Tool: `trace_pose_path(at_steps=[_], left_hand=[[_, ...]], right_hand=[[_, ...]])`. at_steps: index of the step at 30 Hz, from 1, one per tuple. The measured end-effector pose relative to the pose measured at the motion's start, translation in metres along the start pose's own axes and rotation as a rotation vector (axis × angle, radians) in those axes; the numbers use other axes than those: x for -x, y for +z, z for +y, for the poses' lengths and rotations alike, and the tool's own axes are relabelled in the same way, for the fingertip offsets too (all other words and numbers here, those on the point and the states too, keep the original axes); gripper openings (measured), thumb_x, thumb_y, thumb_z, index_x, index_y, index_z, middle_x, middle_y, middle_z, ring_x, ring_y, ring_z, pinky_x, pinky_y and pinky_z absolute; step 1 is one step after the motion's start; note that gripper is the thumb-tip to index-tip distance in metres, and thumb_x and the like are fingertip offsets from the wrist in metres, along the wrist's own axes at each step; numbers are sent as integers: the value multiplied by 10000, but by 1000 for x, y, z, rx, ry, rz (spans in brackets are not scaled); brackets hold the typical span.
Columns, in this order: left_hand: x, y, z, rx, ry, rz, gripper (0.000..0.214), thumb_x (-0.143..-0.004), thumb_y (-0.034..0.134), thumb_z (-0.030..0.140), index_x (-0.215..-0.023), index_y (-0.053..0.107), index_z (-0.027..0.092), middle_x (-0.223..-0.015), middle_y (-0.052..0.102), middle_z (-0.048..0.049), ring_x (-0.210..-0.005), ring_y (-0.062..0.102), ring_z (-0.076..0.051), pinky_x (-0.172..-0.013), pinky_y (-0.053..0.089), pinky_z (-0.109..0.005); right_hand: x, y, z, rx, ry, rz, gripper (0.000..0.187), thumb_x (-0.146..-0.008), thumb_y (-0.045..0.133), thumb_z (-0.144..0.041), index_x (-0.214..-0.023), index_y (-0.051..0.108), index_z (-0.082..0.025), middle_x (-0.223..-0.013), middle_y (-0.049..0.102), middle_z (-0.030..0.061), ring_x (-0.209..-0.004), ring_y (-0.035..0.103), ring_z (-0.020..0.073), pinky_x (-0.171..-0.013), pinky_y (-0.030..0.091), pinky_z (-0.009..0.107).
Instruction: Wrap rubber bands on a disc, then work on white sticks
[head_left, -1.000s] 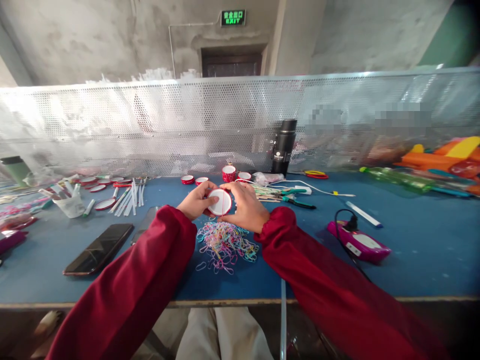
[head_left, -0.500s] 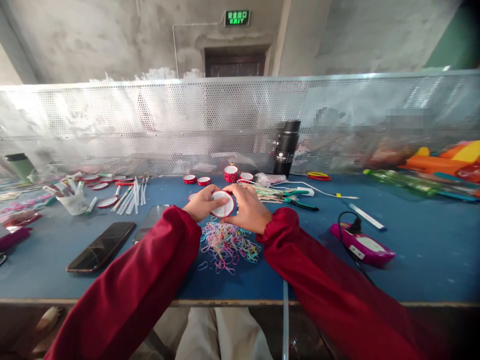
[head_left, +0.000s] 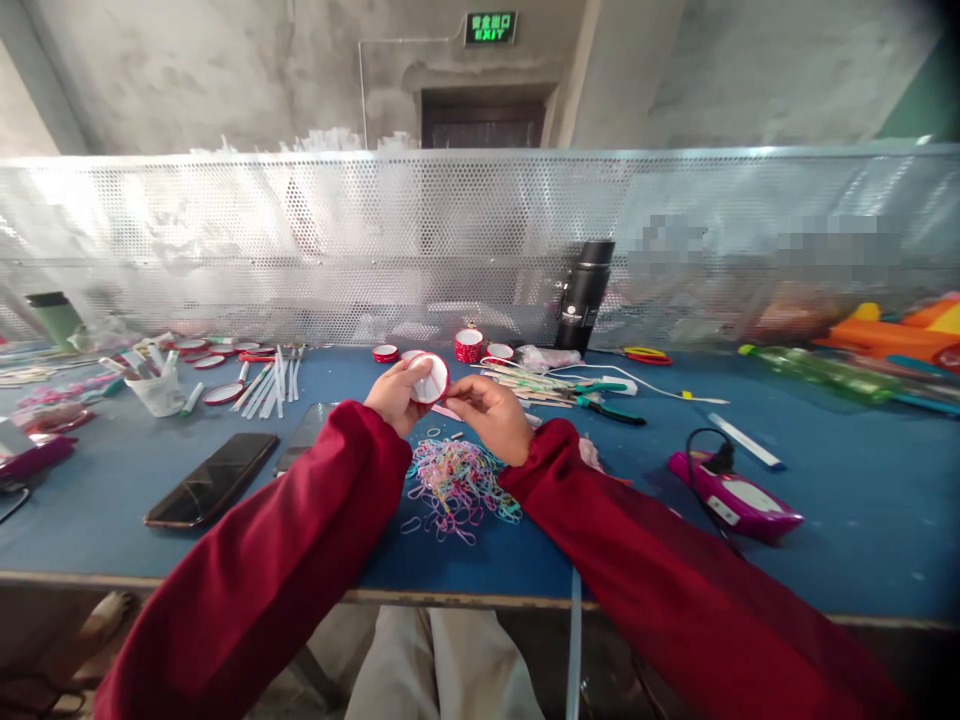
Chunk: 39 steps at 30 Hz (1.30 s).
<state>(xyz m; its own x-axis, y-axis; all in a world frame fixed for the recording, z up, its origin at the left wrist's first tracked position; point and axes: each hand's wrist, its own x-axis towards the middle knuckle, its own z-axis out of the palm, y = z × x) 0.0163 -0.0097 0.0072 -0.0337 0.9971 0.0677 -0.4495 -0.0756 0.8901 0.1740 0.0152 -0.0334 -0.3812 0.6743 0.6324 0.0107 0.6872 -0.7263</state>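
While left hand (head_left: 396, 398) clasps red-rimmed disc (head_left: 430, 381), right hand (head_left: 492, 414) pinched just beside it, hold unclear.

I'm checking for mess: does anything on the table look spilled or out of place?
Perhaps the rubber bands: they lie in a loose heap on the blue table, with no container and stragglers around the edge.

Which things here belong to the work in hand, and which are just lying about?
Seemingly for the job:
red-rimmed disc in left hand, right hand at its edge
colourful bands
stacked discs

Apparently just lying about:
dark phone
black flask
purple power strip
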Motion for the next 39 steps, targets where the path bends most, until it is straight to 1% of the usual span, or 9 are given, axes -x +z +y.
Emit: trace_pose_path(at_steps=[7, 10, 13, 18, 22, 27, 31, 34, 39], left_hand=[[-7, -5, -2, 19, 12, 45, 276, -763, 703, 288, -996, 621, 164, -736, 623, -4, -614, 567, -95, -562, 441, -229], [-6, -4, -2, -2, 46, 53, 294, -743, 717, 298, -987, 623, 162, -748, 622, -5, -615, 557, -90, -559, 431, -225], [-5, -4, -2, -66, 82, 75, 313, -733, 723, 331, -974, 616, 162, -744, 609, -3, -610, 542, -89, -543, 412, -222], [-2, 0, -9, -215, 131, 6, 338, -717, 743, 346, -947, 576, 163, -754, 595, 3, -622, 542, -97, -561, 434, -236], [-2, 1, -13, -344, 155, -68, 357, -693, 775, 356, -913, 574, 159, -728, 585, 8, -615, 532, -95, -576, 435, -237], [-5, -4, -8, -390, 289, -48, 355, -754, 709, 434, -988, 671, 170, -774, 625, -7, -612, 512, -90, -547, 391, -223], [-7, -6, -6, -438, 338, -86, 301, -716, 741, 410, -859, 714, 146, -791, 663, -30, -664, 539, -105, -606, 411, -238], [-7, -5, -9, -463, 397, -106, 256, -712, 743, 378, -811, 699, 146, -767, 660, -26, -687, 548, -110, -642, 417, -241], [-7, -1, -17, -525, 422, -92, 173, -829, 597, 329, -779, 590, 164, -695, 573, 14, -602, 471, -89, -582, 371, -230]], right_hand=[[3, 11, 2, -206, 85, 120, 220, -715, 773, -402, -865, 740, -244, -1101, 715, 37, -1028, 659, 207, -971, 521, 448], [3, 8, -1, -463, 279, 153, 285, -666, 810, -405, -880, 745, -227, -1082, 724, 45, -1034, 664, 222, -927, 555, 454], [3, 4, -5, -588, 425, 189, 350, -614, 848, -384, -890, 732, -204, -975, 733, 50, -937, 691, 222, -775, 605, 389], [3, 3, -13, -351, 331, 221, 350, -716, 760, -438, -982, 669, -230, -806, 694, 9, -667, 670, 159, -496, 538, 264], [4, 4, -17, -101, 228, 192, 187, -767, 688, -373, -854, 612, -225, -631, 627, -24, -485, 587, 130, -376, 443, 237], [4, 3, -18, -22, 269, 237, 105, -768, 628, -296, -763, 554, -222, -572, 607, -35, -421, 567, 129, -344, 416, 233], [5, 4, -20, 2, 258, 225, 103, -755, 623, -278, -738, 540, -219, -537, 585, -46, -421, 590, 136, -341, 408, 220], [6, 6, -21, 7, 254, 215, 97, -752, 617, -269, -735, 538, -215, -547, 594, -45, -433, 611, 138, -345, 418, 211], [6, 10, -24, -58, 316, 204, 103, -740, 612, -260, -744, 518, -218, -537, 599, -52, -435, 625, 144, -349, 455, 212]])
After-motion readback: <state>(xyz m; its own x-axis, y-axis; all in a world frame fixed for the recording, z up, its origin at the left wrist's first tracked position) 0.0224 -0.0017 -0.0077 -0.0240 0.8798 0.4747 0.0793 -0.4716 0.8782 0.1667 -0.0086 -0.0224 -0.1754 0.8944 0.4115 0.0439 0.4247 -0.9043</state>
